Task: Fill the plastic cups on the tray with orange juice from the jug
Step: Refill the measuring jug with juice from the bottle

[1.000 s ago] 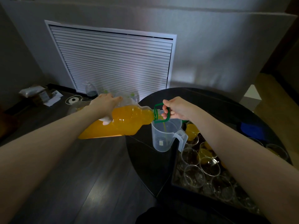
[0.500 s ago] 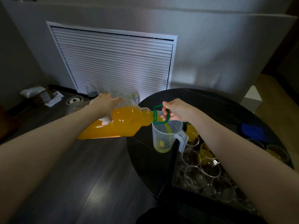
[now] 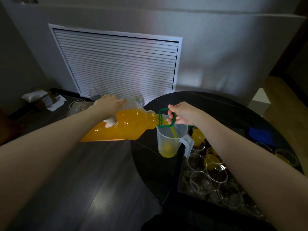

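Observation:
A large clear bottle of orange juice point(image 3: 131, 125) lies nearly level over the table's left edge, its mouth above a clear plastic jug point(image 3: 168, 142). A stream of juice falls into the jug, whose bottom holds a shallow orange pool. My left hand point(image 3: 110, 105) grips the bottle's body from above. My right hand point(image 3: 181, 114) holds the bottle's green carry handle point(image 3: 165, 119) at the neck. The dark tray point(image 3: 180, 164) to the right of the jug carries several clear plastic cups point(image 3: 200, 180); a few far ones point(image 3: 197, 135) hold juice, the near ones look empty.
The round black table point(image 3: 216, 105) holds two more cups with juice point(image 3: 285, 158) and a blue object point(image 3: 260, 135) at the right. A louvred white panel point(image 3: 116, 64) fills the wall behind. A water bottle point(image 3: 94, 94), clear container and papers point(image 3: 55, 101) sit on the dark floor at left.
Juice started flowing from the bottle; the jug went from empty to holding a shallow pool. Both hands have kept their hold, the bottle's tilt barely changing.

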